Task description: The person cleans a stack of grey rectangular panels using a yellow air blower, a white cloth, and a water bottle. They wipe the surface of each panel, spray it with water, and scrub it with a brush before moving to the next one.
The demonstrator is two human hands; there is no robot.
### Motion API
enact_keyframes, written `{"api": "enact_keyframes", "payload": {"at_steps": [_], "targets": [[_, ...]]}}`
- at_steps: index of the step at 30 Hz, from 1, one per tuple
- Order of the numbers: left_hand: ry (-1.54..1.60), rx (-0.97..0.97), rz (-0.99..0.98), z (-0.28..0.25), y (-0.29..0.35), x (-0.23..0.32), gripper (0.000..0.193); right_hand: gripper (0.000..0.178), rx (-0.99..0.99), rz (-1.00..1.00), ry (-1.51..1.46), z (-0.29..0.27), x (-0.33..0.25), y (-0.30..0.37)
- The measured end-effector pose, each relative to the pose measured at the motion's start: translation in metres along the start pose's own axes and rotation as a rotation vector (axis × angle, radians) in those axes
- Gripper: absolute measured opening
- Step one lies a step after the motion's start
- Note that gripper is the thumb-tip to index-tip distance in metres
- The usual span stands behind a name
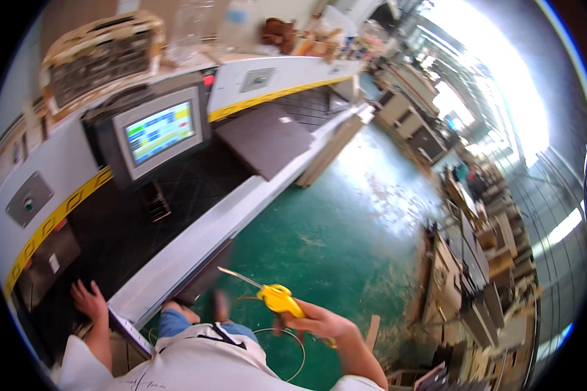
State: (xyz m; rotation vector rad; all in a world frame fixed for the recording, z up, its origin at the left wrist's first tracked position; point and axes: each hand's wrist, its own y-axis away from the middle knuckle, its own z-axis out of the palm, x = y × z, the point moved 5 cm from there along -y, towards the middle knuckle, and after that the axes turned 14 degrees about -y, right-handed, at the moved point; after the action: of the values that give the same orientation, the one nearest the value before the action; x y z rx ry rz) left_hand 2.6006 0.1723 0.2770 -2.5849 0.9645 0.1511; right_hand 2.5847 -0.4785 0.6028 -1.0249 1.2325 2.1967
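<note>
the right hand (316, 320) is closed around the handle of one yellow air blow gun (277, 298), held low over the green floor (346, 221), its thin metal nozzle (238, 276) pointing toward the machine bed (176, 189). judged light and rigid, with a smooth plastic body; grip at the handle, not the slender nozzle, which looks liable to bend. the left hand (89, 301) lies open, fingers spread, on the dark bed. count: one blow gun, one thin hose loop (292, 355), one touchscreen (160, 131), one dark panel (264, 139).
</note>
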Motion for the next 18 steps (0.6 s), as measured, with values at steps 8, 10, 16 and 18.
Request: {"api": "enact_keyframes", "payload": {"at_steps": [8, 10, 16, 18], "targets": [[-0.019, -0.035, -0.018, -0.001, 0.005, 0.008, 0.065, 0.047, 0.09, 0.116, -0.864, 0.03, 0.118, -0.101], [-0.04, -0.114, -0.018, -0.01, 0.006, 0.013, 0.066, 0.045, -0.017, 0.063, -1.047, 0.04, 0.131, -0.112], [0.123, 0.227, 0.033, -0.043, 0.012, 0.001, 0.054, 0.051, -0.124, 0.051, -1.379, 0.091, 0.099, -0.119], [0.176, 0.229, 0.054, -0.054, 0.012, 0.026, 0.051, 0.061, -0.277, 0.1, -1.31, 0.085, 0.118, -0.122]]}}
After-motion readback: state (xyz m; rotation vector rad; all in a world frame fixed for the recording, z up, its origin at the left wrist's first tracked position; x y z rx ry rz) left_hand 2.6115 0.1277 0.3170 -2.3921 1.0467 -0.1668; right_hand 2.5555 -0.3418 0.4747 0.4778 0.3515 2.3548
